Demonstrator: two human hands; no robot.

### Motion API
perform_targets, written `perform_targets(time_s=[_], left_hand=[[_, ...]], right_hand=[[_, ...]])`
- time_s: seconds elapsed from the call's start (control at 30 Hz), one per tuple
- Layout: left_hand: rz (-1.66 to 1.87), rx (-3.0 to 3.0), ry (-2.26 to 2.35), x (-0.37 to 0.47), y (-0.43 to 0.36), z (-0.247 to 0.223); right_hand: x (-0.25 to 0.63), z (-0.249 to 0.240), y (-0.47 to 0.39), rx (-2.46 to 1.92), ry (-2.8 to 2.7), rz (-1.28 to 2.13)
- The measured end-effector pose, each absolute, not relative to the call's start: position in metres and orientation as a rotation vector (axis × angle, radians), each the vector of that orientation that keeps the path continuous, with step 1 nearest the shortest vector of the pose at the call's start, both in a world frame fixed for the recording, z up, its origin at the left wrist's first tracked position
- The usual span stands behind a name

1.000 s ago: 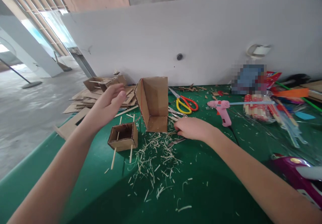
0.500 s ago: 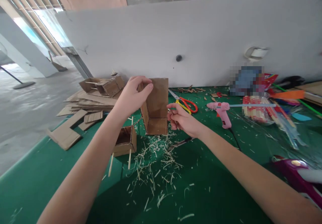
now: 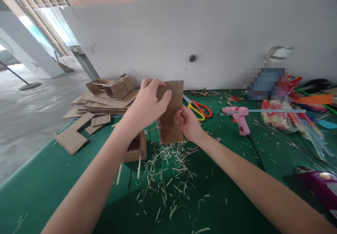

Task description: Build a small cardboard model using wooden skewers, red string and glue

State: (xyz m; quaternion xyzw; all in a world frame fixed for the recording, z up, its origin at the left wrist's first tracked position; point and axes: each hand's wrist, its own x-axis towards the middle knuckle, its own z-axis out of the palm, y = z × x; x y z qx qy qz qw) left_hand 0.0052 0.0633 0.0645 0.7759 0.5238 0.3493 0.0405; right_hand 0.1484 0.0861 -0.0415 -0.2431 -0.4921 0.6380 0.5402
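An open-fronted cardboard box [image 3: 172, 132] stands upright near the middle of the green table. My left hand [image 3: 154, 99] grips its upper left side, thumb in front and fingers behind, hiding part of that side. At the box's right edge is my right hand [image 3: 190, 123], its fingers curled against the cardboard and reaching a little inside. A smaller cardboard box with wooden sticks [image 3: 137, 153] sits to the left, partly behind my left forearm.
Cardboard sheets [image 3: 97, 102] and an L-shaped piece [image 3: 71, 139] lie left. Behind the right hand are scissors [image 3: 201, 109]; farther right, a pink glue gun [image 3: 241, 120] and wrapped sticks [image 3: 279, 116]. Shavings [image 3: 168, 164] litter the front. A purple tool [image 3: 316, 185] sits far right.
My right hand has moved in over the box's right edge. My left hand has shifted slightly along its left side. The whole view has swung a little.
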Motion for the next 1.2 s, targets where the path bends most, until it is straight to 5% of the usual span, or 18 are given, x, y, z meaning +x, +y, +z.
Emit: perform_targets(time_s=[1.2], left_hand=[[0.993, 2.470, 1.542, 0.004, 0.067, 0.064]], right_hand=[[0.147, -0.071, 0.102, -0.868, -1.236, 1.429]])
